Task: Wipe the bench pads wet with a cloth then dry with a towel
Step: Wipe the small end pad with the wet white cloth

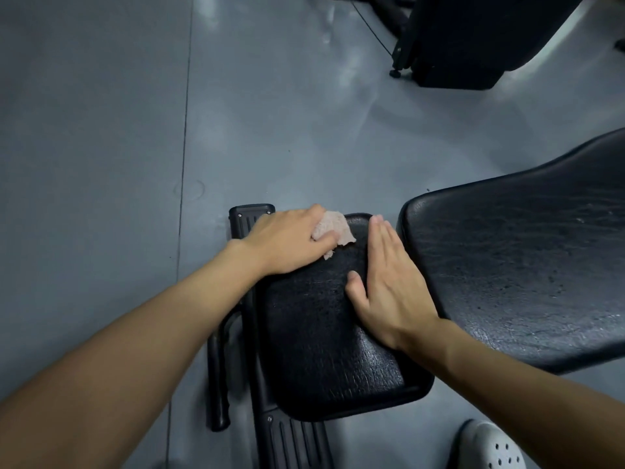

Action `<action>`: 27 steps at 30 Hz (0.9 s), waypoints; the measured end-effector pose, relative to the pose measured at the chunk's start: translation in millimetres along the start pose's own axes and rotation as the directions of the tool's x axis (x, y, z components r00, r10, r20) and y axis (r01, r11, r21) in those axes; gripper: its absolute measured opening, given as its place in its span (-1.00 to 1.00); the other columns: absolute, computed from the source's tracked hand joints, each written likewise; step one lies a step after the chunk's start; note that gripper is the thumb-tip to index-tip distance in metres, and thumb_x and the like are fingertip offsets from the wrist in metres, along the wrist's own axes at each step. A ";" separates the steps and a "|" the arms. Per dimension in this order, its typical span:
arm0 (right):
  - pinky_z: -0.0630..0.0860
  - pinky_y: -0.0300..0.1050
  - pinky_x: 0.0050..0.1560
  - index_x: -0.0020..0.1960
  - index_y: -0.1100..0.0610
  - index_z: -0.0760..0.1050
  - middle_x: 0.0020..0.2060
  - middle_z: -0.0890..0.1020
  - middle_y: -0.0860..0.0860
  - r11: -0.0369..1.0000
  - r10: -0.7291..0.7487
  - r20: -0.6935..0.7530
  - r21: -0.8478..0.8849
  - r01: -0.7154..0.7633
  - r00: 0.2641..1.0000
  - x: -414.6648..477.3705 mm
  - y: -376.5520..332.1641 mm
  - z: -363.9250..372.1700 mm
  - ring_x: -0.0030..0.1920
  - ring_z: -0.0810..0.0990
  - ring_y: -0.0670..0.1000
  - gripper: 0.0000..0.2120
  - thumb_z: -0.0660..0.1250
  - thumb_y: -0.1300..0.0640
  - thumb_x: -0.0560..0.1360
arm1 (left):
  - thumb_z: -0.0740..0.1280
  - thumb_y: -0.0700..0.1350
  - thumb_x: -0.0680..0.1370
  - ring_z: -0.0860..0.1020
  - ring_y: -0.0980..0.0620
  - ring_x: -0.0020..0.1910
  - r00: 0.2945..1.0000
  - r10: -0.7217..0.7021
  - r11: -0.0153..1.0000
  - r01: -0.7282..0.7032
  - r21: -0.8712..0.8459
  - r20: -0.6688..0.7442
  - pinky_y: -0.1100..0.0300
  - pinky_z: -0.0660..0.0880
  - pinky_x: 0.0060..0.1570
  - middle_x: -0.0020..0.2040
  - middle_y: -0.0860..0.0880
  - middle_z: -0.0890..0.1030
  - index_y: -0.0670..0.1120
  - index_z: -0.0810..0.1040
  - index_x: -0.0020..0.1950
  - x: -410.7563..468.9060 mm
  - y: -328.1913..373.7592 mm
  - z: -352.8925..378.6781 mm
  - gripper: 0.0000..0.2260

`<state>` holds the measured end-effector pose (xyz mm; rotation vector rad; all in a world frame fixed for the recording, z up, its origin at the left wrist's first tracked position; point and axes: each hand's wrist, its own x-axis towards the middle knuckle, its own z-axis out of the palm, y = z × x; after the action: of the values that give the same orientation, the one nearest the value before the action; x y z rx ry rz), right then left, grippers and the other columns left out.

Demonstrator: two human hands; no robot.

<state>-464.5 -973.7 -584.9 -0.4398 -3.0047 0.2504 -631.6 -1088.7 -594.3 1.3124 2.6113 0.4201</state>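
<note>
My left hand [287, 243] grips the crumpled pale pink cloth [334, 230], pressing it onto the far end of the small black textured vinyl seat pad [321, 340]. Just beside it, my right hand [389, 286] lies flat with fingers straight, likely steadying the pad.

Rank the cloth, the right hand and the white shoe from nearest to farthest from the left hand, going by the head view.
1. cloth: gripped by the left hand at the far end of the seat pad.
2. right hand: flat on the same pad, to the right.
3. white shoe: on the floor, bottom right.
</note>
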 end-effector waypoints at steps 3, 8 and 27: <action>-0.10 -0.08 0.58 0.58 0.37 -0.01 0.57 0.11 0.29 1.000 -0.001 -0.019 -0.016 0.000 1.000 1.0 1.0 2.6 0.60 0.03 0.17 -0.21 -0.06 -0.10 0.50 | 0.03 0.24 0.62 0.54 -0.18 0.14 0.999 -0.027 1.000 0.026 0.011 0.045 0.01 0.28 -0.10 0.19 -0.07 0.60 -0.01 0.38 0.19 3.0 7.4 -3.9 -0.62; -0.15 -0.09 0.58 0.58 0.38 -0.03 0.58 0.07 0.28 0.999 -0.022 0.003 -0.028 0.022 1.000 1.6 1.1 2.2 0.61 -0.02 0.15 -0.20 -0.12 -0.11 0.48 | 0.01 0.16 0.65 0.51 -0.13 0.28 0.999 0.019 0.998 -0.017 -0.069 0.034 -0.02 0.39 0.05 0.34 0.00 0.54 0.02 0.40 0.32 17.8 35.1 -0.4 -0.63; -0.26 0.26 0.54 0.64 0.10 -0.07 0.62 -0.13 0.18 0.891 -0.339 0.311 -0.196 0.409 0.888 -3.5 -26.5 -0.8 0.60 -0.22 0.20 -0.38 -0.15 -0.12 0.64 | 0.08 0.05 0.65 0.45 -0.28 0.23 0.577 -0.816 0.495 0.673 -0.550 -0.028 0.04 0.31 0.02 0.34 -0.24 0.38 -0.09 0.15 0.49 -130.5 91.2 43.7 -0.55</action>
<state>-468.4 -999.6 -579.8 0.1916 -3.3146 -0.1255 -473.1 -1134.8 -599.8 -0.1487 2.6863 1.0553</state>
